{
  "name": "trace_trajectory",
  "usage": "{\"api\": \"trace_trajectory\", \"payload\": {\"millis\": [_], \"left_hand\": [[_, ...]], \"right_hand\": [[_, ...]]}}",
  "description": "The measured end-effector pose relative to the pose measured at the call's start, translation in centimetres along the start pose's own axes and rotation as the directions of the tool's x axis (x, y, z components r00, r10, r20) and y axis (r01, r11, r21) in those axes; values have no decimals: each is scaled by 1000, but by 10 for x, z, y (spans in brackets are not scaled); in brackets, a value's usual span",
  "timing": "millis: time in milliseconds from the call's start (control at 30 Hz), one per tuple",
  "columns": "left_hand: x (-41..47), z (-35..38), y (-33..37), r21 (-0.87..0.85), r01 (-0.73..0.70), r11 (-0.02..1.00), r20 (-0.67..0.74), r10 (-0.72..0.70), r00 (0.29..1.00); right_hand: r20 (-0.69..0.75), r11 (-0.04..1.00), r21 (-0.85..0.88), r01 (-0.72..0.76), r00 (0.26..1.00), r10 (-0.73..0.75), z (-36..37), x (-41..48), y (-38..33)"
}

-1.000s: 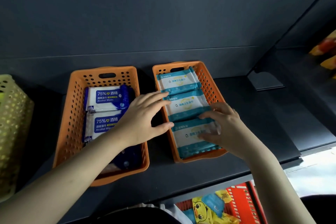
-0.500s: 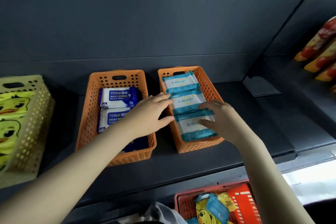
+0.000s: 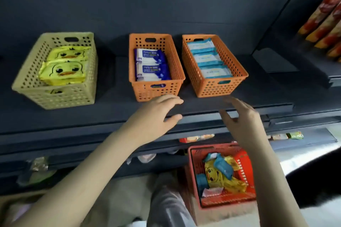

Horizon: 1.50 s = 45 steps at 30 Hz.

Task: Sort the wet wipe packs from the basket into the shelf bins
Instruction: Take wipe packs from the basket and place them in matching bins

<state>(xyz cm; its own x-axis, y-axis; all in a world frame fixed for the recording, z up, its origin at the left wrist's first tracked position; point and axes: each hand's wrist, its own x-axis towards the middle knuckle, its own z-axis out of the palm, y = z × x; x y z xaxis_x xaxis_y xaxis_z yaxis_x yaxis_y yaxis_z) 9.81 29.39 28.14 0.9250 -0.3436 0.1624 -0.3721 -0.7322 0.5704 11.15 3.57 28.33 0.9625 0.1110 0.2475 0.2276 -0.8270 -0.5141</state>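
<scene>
— Orange plastic first: we see two orange bins on the dark shelf (image 3: 110, 114), side by side. What sits in them?

— In the left orange bin (image 3: 156, 88) we count two white-and-blue packs (image 3: 151, 65) lying flat, and a bit of blue shows through the front handle slot, so something lies lower down that we cannot make out. The print on them is too blurred for us to read fully. The right orange bin (image 3: 214, 86) holds three pale blue packs (image 3: 209, 59) in a row, front to back.

— And the yellowish bin (image 3: 53, 96) further left?

— Two duck-face packs (image 3: 62, 73) on top; a third face peeks through the front slot, mostly hidden by the wall.

— Where are our hands?

— Both are empty, fingers spread loosely. Our left hand (image 3: 156, 118) hovers before the shelf's front edge, just below the left orange bin, touching nothing that we can tell. Our right hand (image 3: 241, 121) hangs in front of the shelf edge under the right orange bin (its fingertips smear with motion blur).

— The basket?

— The red basket (image 3: 245, 195) sits low, below the right hand, with duck packs and blue packs (image 3: 223, 168) jumbled together; how many, we cannot tell. Red-and-yellow packets (image 3: 326, 24) at the right are cut off by the frame.
</scene>
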Motion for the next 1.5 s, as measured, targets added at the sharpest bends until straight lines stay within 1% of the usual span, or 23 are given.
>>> {"api": "trace_trajectory", "payload": {"millis": [100,167,300,367,467,533,600,667,767,833,900,967,1067,1133,1200,1267,1333,1400,1467,1500], "left_hand": [[-40,34,7,-49,66,997,19,-65,998],[-60,64,10,-52,93,994,62,-89,994],[-85,126,3,-32,128,991,166,-121,979],[-92,154,4,-62,212,975,226,-193,955],[-100,193,10,-115,355,928,343,-298,891],[-101,220,14,-104,418,903,418,-341,842],[-96,242,19,-89,462,882,467,-373,802],[-87,266,24,-75,519,851,485,-424,765],[-72,304,41,-63,612,789,473,-516,714],[-61,337,50,-68,647,760,490,-539,685],[-49,375,51,-74,686,724,526,-556,644],[-40,415,45,-69,714,697,549,-571,611],[-28,474,24,-52,719,694,558,-576,597],[-24,509,3,-23,731,682,565,-594,572],[-21,545,-22,27,707,706,574,-590,568],[-19,576,-45,119,651,750,601,-576,554],[-15,602,-62,198,605,771,654,-564,505],[-10,624,-71,255,568,782,700,-555,449],[-8,642,-76,263,540,799,738,-528,421],[-8,649,-77,255,547,797,753,-519,404]], "right_hand": [[78,993,-64,-102,991,107,9,-57,6],[128,979,-89,-185,972,196,16,-95,16],[223,933,-81,-351,906,360,38,-159,49],[271,878,-71,-473,838,473,45,-185,73],[288,727,-19,-687,692,662,45,-216,119],[266,660,-1,-751,636,724,41,-229,157],[286,631,-16,-776,601,746,35,-235,193],[335,636,-33,-771,592,734,29,-232,230],[433,655,-70,-752,569,699,23,-218,288],[478,680,-105,-726,563,675,29,-210,330],[498,682,-128,-720,548,672,42,-200,367],[500,671,-135,-729,534,681,64,-189,400],[450,666,-98,-740,564,693,113,-177,442],[458,675,-84,-733,573,680,156,-176,467],[491,686,-88,-722,568,661,198,-176,490],[541,681,-96,-726,536,648,235,-175,508],[576,598,-50,-800,466,671,264,-172,521],[546,475,-21,-880,388,742,288,-169,532],[504,343,-5,-939,293,812,304,-164,539],[503,300,5,-954,261,824,308,-162,542]]}}
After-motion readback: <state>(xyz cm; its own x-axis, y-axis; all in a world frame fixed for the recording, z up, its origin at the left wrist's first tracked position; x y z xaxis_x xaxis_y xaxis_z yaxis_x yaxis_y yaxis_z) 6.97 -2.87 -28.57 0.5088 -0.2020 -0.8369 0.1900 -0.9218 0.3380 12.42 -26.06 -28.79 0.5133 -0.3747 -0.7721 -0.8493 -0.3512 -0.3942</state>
